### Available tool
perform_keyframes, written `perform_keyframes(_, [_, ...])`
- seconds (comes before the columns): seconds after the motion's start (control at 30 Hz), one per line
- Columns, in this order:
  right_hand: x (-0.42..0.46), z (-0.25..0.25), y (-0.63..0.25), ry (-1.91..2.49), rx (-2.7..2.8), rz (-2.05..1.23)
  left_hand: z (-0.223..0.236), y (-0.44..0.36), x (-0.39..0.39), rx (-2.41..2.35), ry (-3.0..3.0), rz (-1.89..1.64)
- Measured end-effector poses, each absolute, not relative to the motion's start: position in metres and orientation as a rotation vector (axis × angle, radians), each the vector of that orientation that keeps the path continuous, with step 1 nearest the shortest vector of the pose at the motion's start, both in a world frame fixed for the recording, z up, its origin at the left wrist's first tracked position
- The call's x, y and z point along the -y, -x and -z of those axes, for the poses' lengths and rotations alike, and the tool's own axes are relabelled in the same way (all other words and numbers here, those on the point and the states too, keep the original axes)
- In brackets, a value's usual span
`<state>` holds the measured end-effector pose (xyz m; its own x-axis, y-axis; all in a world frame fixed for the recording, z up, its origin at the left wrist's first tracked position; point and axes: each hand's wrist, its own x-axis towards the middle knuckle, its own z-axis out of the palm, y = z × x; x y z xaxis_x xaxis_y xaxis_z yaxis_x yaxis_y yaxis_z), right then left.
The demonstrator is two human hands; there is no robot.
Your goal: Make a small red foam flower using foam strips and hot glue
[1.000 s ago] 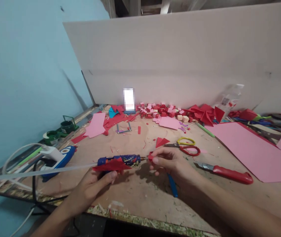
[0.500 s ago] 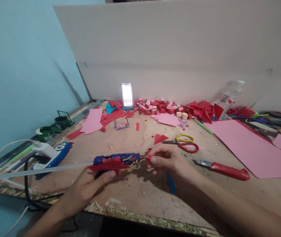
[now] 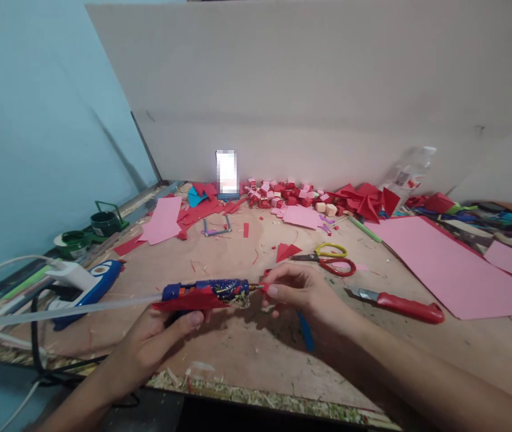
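Note:
My left hand (image 3: 166, 336) is wrapped round a blue hot glue gun (image 3: 224, 288), its nozzle pointing right. A long whitish glue stick (image 3: 103, 305) runs out of its back end, and a red paper piece (image 3: 193, 299) lies along its near side, by my fingers. Between thumb and fingertips, my right hand (image 3: 294, 291) pinches a small red folded paper piece (image 3: 265, 287) at the nozzle's tip. The fingers partly cover that piece, so its full shape is hidden. A blue strip (image 3: 306, 331) lies on the table below my right hand.
Scissors (image 3: 323, 259) and a red-handled utility knife (image 3: 402, 306) lie to the right, near a large pink sheet (image 3: 458, 270). Small red and pink paper cubes (image 3: 289, 193) are heaped at the back beside a lit phone (image 3: 226, 173). A blue power strip (image 3: 103, 285) sits left.
The whole view has shifted slightly, so everything appears a little further left. Both hands keep their holds, with the red paper piece still at the glue gun's nozzle.

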<state>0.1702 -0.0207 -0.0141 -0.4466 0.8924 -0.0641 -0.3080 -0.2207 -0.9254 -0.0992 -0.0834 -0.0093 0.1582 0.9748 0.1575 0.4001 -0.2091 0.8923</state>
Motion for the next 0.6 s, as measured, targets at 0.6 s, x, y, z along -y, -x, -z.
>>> perform_keyframes(0.6, [0.021, 0.006, -0.175, 0.775, 1.216, -1.787, 0.003, 0.098, 0.085, -1.366, -1.767, -0.982])
